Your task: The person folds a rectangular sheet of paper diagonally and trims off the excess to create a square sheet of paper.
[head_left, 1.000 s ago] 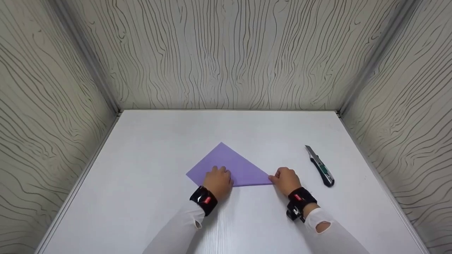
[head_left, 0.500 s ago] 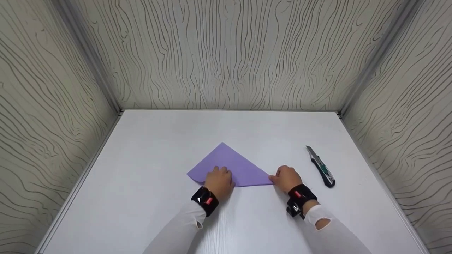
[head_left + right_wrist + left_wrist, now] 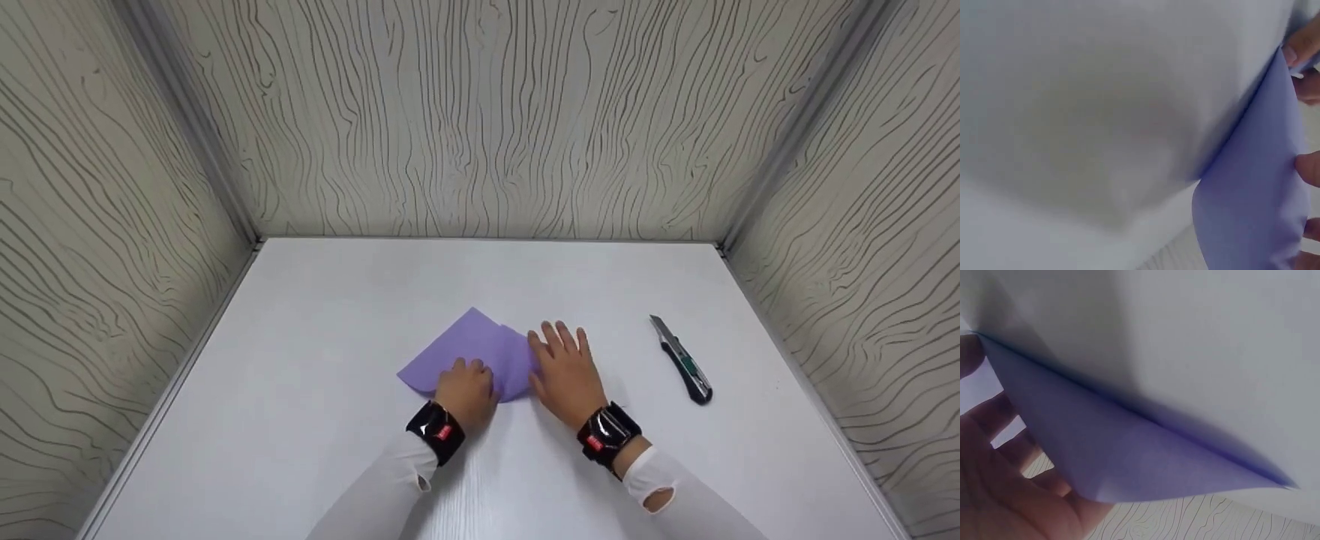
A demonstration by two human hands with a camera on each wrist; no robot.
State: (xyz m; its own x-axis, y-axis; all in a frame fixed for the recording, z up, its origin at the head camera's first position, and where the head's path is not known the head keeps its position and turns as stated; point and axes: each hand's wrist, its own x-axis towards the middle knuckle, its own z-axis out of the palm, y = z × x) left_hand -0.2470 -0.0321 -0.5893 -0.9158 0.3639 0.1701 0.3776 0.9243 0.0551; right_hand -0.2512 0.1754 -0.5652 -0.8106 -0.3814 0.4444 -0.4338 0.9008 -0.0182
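Observation:
A folded sheet of purple paper (image 3: 459,341) lies on the white table, its right part bent over into a loose bulge. My left hand (image 3: 466,394) holds the paper at its near middle, fingers bent, with the thumb tip at the edge. In the left wrist view, a curled flap of the purple paper (image 3: 1117,444) partly hides those fingers. My right hand (image 3: 570,379) lies spread at the paper's right side, its fingers straight. Its fingertips (image 3: 1310,169) touch the bent purple paper (image 3: 1258,191) in the right wrist view.
A utility knife (image 3: 682,361) with a black and green handle lies right of my right hand, blade pointing away from me. The white table (image 3: 337,285) is bounded by wood-patterned walls (image 3: 480,120) at the back and both sides.
My right hand has let go of the paper's right corner, moved left and spread its fingers. That side of the paper is now turned inward. The left hand has stayed nearly still.

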